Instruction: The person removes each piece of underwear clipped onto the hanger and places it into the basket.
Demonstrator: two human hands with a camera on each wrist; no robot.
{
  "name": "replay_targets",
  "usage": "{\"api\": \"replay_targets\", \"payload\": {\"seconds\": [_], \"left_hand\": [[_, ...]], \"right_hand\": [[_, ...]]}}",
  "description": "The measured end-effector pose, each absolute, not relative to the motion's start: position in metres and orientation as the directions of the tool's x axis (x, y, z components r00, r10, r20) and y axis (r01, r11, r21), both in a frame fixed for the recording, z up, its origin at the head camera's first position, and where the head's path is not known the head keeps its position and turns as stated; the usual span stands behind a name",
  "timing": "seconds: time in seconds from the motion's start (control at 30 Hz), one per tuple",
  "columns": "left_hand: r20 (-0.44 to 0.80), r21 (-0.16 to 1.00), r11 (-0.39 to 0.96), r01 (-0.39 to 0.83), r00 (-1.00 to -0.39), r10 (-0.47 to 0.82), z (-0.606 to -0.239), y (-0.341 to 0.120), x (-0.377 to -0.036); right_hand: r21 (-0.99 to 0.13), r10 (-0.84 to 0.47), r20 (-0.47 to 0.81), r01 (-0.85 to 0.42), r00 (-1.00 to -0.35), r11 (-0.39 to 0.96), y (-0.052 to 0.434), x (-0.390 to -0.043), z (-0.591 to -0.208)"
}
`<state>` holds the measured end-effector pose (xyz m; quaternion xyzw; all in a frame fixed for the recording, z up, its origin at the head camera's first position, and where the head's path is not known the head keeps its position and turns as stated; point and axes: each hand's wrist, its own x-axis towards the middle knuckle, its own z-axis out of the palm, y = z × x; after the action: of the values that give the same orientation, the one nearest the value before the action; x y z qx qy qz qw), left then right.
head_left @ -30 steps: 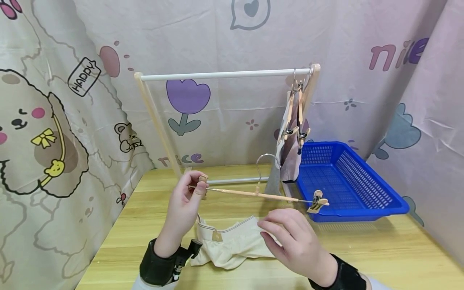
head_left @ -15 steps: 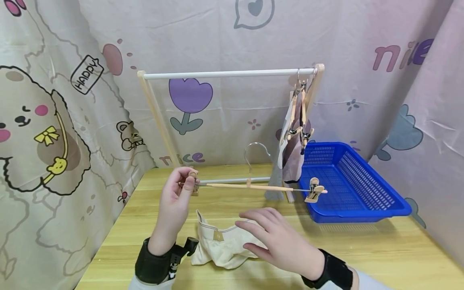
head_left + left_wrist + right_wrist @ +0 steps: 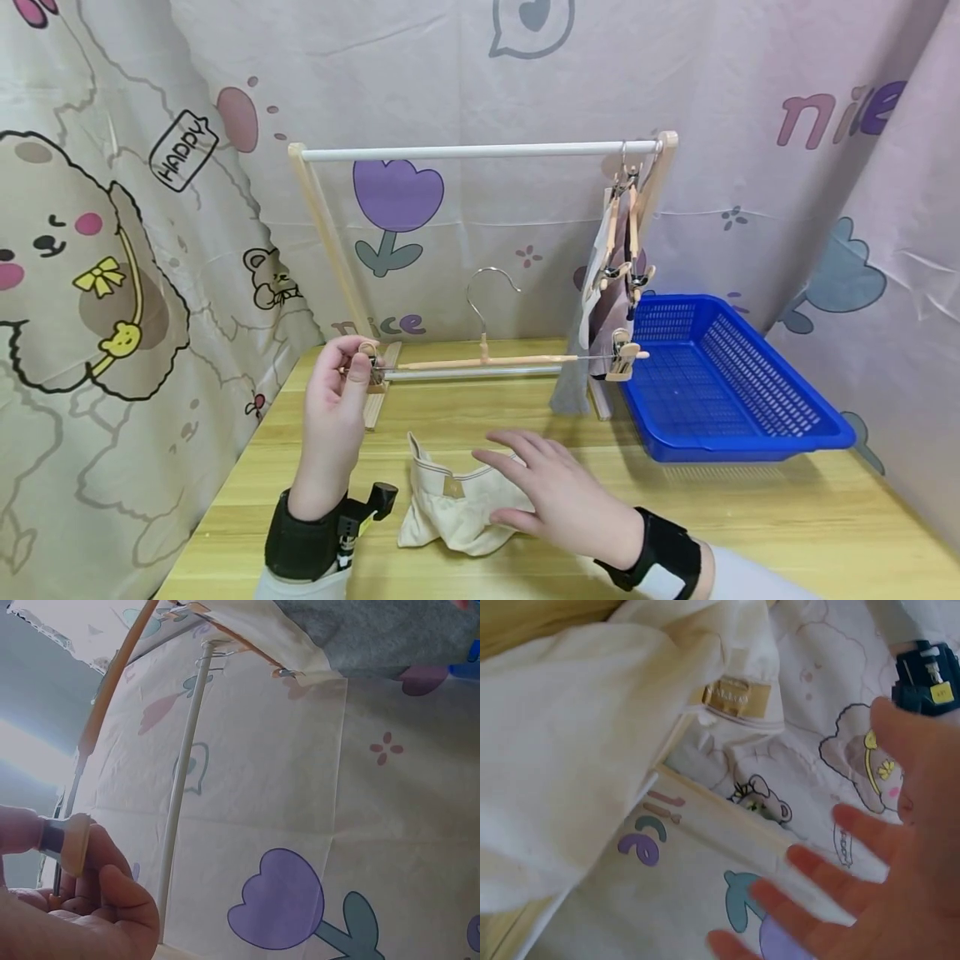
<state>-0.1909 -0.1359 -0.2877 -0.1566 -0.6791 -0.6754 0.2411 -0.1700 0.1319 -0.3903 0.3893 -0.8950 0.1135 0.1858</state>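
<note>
Left hand [image 3: 335, 392] pinches the end clip of the wooden clip hanger [image 3: 487, 362], held level above the desk [image 3: 750, 517]. Right hand [image 3: 555, 492], fingers spread and relaxed, hovers over the cream garment [image 3: 450, 508] on the desk. Best approach, I'd say: keep hanger level, feed waistband into open clip. Curtain reads "HAPPY" [image 3: 177, 150], "nice" [image 3: 408, 325].
</note>
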Motion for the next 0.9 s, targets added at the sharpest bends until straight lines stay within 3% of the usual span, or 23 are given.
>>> {"api": "replay_targets", "payload": {"seconds": [0.13,0.63,0.9], "left_hand": [[0.536,0.841,0.008,0.541,-0.83,-0.151,-0.286,-0.138,-0.191],[0.577,0.77,-0.12,0.627,-0.764,-0.288,-0.283,-0.146,-0.188],[0.601,0.698,-0.191,0.69,-0.71,-0.367,-0.281,-0.15,-0.187]], "right_hand": [[-0.087,-0.627,0.371,-0.698,-0.685,0.711,0.126,-0.171,-0.395],[-0.087,-0.574,0.197,-0.597,-0.795,0.797,0.102,-0.173,-0.417],[-0.04,-0.579,0.113,-0.586,-0.808,0.81,0.095,-0.175,-0.428]]}}
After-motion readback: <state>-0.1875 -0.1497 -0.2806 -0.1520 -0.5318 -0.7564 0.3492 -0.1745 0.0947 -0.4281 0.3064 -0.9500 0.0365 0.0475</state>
